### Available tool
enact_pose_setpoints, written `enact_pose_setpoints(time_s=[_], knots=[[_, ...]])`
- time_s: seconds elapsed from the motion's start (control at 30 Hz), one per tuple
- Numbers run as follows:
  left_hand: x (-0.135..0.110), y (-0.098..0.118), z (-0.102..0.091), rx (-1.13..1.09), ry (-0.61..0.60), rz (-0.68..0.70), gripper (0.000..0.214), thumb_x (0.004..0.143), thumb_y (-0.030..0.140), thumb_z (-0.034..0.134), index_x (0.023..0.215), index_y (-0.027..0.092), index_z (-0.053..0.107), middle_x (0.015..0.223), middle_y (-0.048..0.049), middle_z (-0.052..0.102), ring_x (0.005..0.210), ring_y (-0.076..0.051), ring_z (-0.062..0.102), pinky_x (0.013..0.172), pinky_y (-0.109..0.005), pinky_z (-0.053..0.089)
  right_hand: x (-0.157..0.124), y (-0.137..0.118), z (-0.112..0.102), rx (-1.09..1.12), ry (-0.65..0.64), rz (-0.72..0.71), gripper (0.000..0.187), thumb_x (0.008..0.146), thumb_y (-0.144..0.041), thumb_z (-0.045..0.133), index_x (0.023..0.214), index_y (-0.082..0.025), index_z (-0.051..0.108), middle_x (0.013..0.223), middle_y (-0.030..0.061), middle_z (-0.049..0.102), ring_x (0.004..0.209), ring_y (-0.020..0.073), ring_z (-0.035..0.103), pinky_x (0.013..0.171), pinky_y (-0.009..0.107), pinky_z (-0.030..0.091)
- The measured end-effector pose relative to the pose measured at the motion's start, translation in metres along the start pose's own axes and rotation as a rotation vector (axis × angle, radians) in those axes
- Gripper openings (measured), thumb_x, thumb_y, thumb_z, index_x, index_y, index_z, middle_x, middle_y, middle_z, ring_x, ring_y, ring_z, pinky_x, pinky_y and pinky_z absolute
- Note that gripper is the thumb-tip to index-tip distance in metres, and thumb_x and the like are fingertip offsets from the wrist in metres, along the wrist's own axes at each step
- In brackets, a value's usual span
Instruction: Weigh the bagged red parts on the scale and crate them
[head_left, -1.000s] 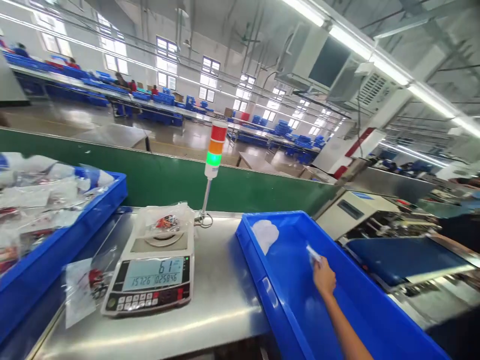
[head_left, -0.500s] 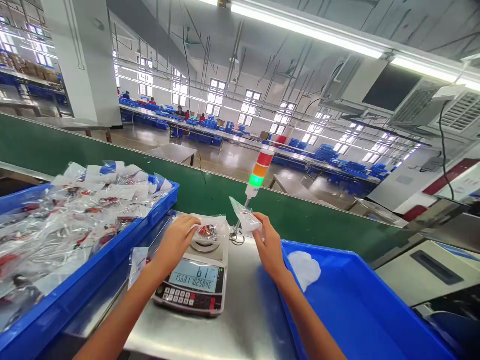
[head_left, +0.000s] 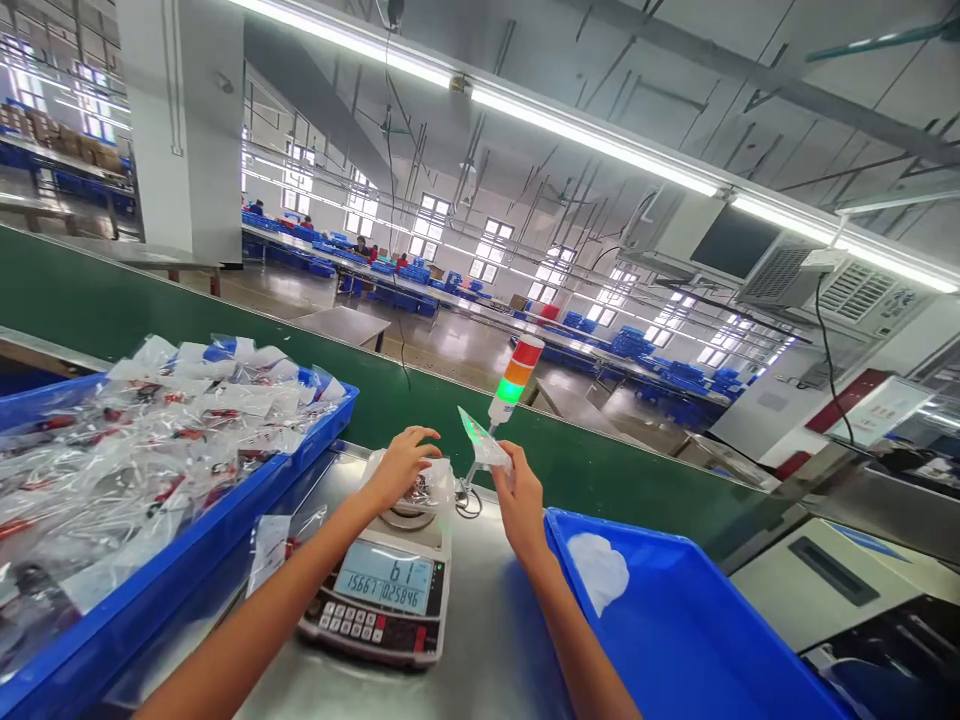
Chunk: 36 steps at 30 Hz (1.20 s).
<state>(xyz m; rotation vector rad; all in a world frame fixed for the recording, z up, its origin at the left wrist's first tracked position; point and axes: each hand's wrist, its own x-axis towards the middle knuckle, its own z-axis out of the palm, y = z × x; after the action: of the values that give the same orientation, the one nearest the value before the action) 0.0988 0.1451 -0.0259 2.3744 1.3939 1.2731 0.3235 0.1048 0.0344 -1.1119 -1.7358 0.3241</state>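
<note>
A digital counting scale (head_left: 384,585) with a lit display stands on the metal worktop. On its pan lies a clear plastic bag (head_left: 442,482) with small dark and reddish parts inside, partly covered by my left hand (head_left: 401,468). That hand hovers over the bag with its fingers apart, holding nothing. To the right of the pan, my right hand (head_left: 521,500) pinches another clear plastic bag (head_left: 484,447) between thumb and fingers. This bag is raised in front of the signal light; its contents are hard to make out.
At left, a blue bin (head_left: 247,500) is heaped with filled bags. Beside the scale lies another bag (head_left: 268,545). A blue bin (head_left: 675,600) at right has a white piece (head_left: 598,572) inside. The signal tower (head_left: 517,378) glows green behind the scale, before a green partition (head_left: 630,465).
My left hand has let go of the bag on the scale and spread its fingers, moving right. My right hand keeps its bag. The view has shifted slightly.
</note>
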Motion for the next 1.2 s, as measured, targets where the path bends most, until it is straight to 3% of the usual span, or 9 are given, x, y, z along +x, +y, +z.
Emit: enact_pose_setpoints(time_s=[0.13,0.27,0.43,0.57,0.67,0.73,0.87,1.07,1.2], knots=[[0.006,0.009,0.015,-0.080,-0.010,0.032,0.021,0.070,0.002,0.074,0.064,0.021,0.068,0.112,-0.0032,0.074,0.120,-0.026,0.062,0.114,-0.050,0.044,0.006,0.004,0.009,0.028,0.058,0.022,0.039,0.095,-0.050,0.048,0.118,-0.022,0.063,0.109,0.0081,0.075,0.088,0.0245,0.067,0.080,0.035,0.051],[0.014,0.003,-0.003,-0.151,0.304,-0.077,0.013,0.084,0.013,0.062,0.073,0.018,0.064,0.113,-0.0098,0.071,0.112,-0.026,0.066,0.103,-0.046,0.053,0.002,0.019,0.013,-0.070,0.048,0.001,0.038,0.098,-0.044,0.043,0.122,-0.022,0.063,0.114,0.0092,0.076,0.094,0.0261,0.070,0.082,0.037,0.052],[-0.004,-0.017,-0.106,-0.175,0.782,-0.215,0.017,0.096,0.030,0.047,0.097,0.018,0.059,0.120,-0.0138,0.065,0.114,-0.026,0.065,0.104,-0.044,0.053,0.002,0.021,0.054,-0.330,-0.274,-0.079,0.033,0.094,-0.029,0.052,0.123,-0.025,0.068,0.123,0.0092,0.076,0.113,0.0312,0.069,0.093,0.045,0.054],[-0.038,-0.024,-0.198,0.030,1.014,-0.228,0.018,0.094,0.038,0.054,0.095,0.021,0.060,0.117,-0.0107,0.065,0.116,-0.027,0.062,0.107,-0.045,0.050,-0.005,0.013,0.080,-0.272,-0.417,-0.172,0.039,0.081,-0.030,0.075,0.121,-0.031,0.072,0.131,0.0049,0.075,0.125,0.0337,0.065,0.101,0.048,0.053],[-0.064,-0.036,-0.242,0.364,0.906,-0.335,0.015,0.092,0.031,0.048,0.090,0.022,0.060,0.111,-0.0129,0.067,0.118,-0.033,0.059,0.109,-0.051,0.048,-0.020,0.019,0.077,-0.162,-0.377,-0.174,0.035,0.091,-0.037,0.065,0.126,-0.030,0.071,0.133,0.0066,0.073,0.129,0.0320,0.062,0.107,0.050,0.051],[-0.079,-0.048,-0.254,0.470,0.765,-0.439,0.012,0.085,0.026,0.048,0.087,0.022,0.059,0.107,-0.0167,0.068,0.119,-0.038,0.058,0.110,-0.059,0.045,-0.032,0.029,0.072,-0.111,-0.319,-0.137,0.034,0.096,-0.042,0.058,0.124,-0.029,0.072,0.129,0.0076,0.074,0.126,0.0315,0.064,0.106,0.051,0.051],[-0.098,-0.053,-0.231,0.446,0.653,-0.502,0.022,0.080,0.030,0.048,0.091,0.019,0.062,0.106,-0.0224,0.069,0.114,-0.043,0.060,0.106,-0.065,0.046,-0.048,0.047,0.064,-0.118,-0.242,-0.094,0.032,0.097,-0.042,0.052,0.114,-0.029,0.075,0.122,0.0090,0.076,0.119,0.0323,0.067,0.103,0.052,0.054],[-0.124,0.001,-0.139,0.237,0.427,-0.372,0.034,0.094,0.042,0.043,0.102,0.023,0.070,0.113,-0.0109,0.073,0.112,-0.031,0.066,0.104,-0.047,0.054,-0.027,0.043,0.068,-0.196,-0.243,-0.127,0.025,0.090,-0.029,0.058,0.106,-0.026,0.077,0.113,0.0102,0.078,0.114,0.0335,0.069,0.099,0.050,0.055],[-0.173,0.010,-0.090,0.118,0.295,-0.491,0.037,0.099,0.040,0.037,0.103,0.024,0.071,0.113,-0.0086,0.073,0.108,-0.029,0.069,0.097,-0.044,0.058,-0.014,0.040,0.075,-0.181,-0.324,-0.145,0.023,0.090,-0.034,0.064,0.107,-0.026,0.078,0.114,0.0087,0.079,0.116,0.0321,0.068,0.103,0.049,0.053]])
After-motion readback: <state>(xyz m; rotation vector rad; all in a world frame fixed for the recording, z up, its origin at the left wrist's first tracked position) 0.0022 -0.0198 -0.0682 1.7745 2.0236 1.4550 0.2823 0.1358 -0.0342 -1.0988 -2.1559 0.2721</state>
